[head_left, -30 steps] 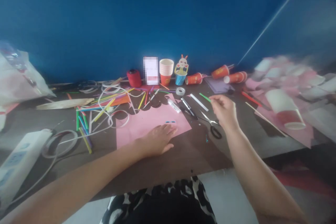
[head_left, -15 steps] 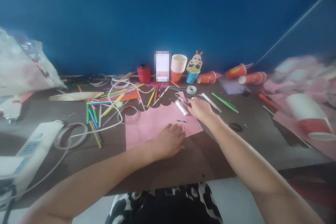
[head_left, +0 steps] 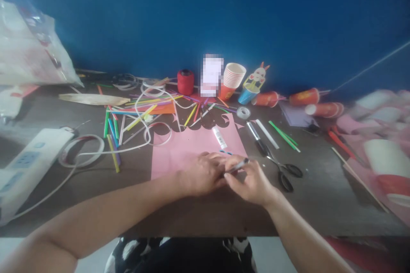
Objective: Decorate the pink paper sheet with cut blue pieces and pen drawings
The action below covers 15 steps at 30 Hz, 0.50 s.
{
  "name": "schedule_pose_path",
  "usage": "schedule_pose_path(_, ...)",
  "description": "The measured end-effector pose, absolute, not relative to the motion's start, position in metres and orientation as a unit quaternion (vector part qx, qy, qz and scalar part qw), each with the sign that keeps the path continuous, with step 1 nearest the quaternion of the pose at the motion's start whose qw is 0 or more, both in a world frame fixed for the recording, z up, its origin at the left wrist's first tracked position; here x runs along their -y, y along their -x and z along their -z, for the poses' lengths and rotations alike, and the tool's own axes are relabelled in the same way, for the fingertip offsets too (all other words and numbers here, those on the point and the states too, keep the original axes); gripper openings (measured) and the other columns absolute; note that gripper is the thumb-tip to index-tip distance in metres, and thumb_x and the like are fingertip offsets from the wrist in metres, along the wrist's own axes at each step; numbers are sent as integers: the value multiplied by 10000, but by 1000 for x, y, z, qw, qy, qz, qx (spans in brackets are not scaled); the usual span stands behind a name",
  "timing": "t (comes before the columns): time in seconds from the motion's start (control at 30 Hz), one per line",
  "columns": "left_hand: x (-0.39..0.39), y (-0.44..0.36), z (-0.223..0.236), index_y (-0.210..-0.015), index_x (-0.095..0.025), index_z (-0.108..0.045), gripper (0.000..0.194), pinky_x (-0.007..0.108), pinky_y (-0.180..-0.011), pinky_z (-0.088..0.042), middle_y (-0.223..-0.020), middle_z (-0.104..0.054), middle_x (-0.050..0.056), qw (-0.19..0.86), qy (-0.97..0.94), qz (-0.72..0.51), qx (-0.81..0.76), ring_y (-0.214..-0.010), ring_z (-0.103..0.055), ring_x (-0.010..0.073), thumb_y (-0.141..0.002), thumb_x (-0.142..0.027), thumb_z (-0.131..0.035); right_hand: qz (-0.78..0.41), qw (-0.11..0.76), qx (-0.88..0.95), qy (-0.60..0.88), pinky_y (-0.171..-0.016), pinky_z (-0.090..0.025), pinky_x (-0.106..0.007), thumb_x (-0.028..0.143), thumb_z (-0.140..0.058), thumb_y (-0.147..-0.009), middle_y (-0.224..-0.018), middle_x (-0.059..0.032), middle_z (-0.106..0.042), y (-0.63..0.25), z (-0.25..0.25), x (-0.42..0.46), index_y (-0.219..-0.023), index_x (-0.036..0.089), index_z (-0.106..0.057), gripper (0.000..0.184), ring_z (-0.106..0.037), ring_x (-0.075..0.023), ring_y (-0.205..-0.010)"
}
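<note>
My right hand [head_left: 251, 181] grips a pen [head_left: 237, 165] at the lower right edge of a pink paper sheet [head_left: 179, 149]. My left hand [head_left: 206, 175] lies over the sheet's lower part, fingers stretched toward the right hand and partly hidden by it. Whatever lies under those fingers is covered. Just above the hands, small blue cut-outs [head_left: 226, 152] rest on the sheet, partly hidden. A white glue stick [head_left: 219, 137] lies above them. The sheet's top edge has scalloped cuts.
Scissors [head_left: 283, 172] and a silver-and-black stick-shaped tool [head_left: 256, 138] lie to the right. A tape roll [head_left: 243, 113], stacked paper cups [head_left: 233, 77] and a blue rabbit cup [head_left: 249, 93] stand behind. Coloured sticks, a white cable [head_left: 105, 152] and a power strip [head_left: 35, 158] are left.
My right hand has come back from beside the glue stick toward my left hand, now with a pen in its grip. The scissors have come into fuller view. The camera view has tilted.
</note>
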<state>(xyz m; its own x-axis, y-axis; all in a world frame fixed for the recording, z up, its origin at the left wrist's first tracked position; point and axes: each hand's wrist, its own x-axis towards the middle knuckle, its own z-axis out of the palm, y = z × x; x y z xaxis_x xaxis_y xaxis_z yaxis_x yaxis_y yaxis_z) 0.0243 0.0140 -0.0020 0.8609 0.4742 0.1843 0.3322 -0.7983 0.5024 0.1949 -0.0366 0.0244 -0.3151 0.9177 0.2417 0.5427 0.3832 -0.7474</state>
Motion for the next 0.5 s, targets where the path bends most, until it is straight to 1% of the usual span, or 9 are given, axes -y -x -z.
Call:
schedule_pose_path(0.03,-14,-24,1,-1174,-194,-502,351,378,-966,-378,-1258,-533,76,242,-934,-158,-213,-1186,-461,220,-892,-385,-417,-260,336,781,457,-664,-484,-289,142,-530,-760,-739,-14,-581,-194,-22,39,-795,207,-498,81,-577,-154,-700)
schedule_pose_path(0.1,-14,-24,-2,-1207,-197,-491,348,356,-975,-375,-1267,-529,60,258,-928,-160,-215,-1189,-458,209,-892,-328,-423,-209,344,819,409,-699,-487,-312,116,-538,-756,-773,-27,-593,-194,-20,40,-845,203,-502,130,-584,-168,-748)
schedule_pose_path(0.17,-14,-23,-4,-1200,-191,-504,351,350,-970,-382,-1249,-541,61,267,-927,-150,-217,-1177,-469,208,-883,-328,-448,-159,360,841,372,-670,-487,-314,96,-548,-746,-785,-40,-598,-197,-20,40,-883,195,-507,173,-579,-169,-730)
schedule_pose_path(0.23,-14,-23,-4,-1146,-181,-544,333,365,-953,-398,-1211,-564,75,260,-930,-143,-217,-1177,-470,223,-876,-357,-464,-131,386,842,354,-611,-479,-307,87,-554,-736,-762,-43,-590,-200,-20,40,-896,187,-510,194,-564,-164,-676)
schedule_pose_path(0.3,-14,-24,-5,-1083,-173,-575,322,382,-933,-414,-1183,-578,92,250,-932,-145,-218,-1182,-466,238,-875,-391,-460,-123,419,828,352,-577,-471,-307,75,-541,-732,-733,-41,-573,-200,-19,40,-906,181,-512,206,-551,-161,-647)
schedule_pose_path(0.4,-17,-26,-6,-1018,-168,-594,321,368,-904,-439,-1128,-605,95,257,-929,-150,-219,-1134,-510,228,-874,-419,-455,-122,452,806,361,-606,-487,-327,56,-519,-732,-749,-50,-572,-200,-16,40,-950,168,-517,245,-563,-176,-693)
schedule_pose_path(0.5,-21,-26,-8,-989,-165,-604,318,343,-884,-454,-1081,-629,86,275,-923,-144,-228,-1071,-557,211,-869,-424,-464,-144,428,817,359,-669,-502,-347,46,-507,-739,-820,-74,-598,-201,-20,36,-993,158,-516,278,-586,-192,-776)
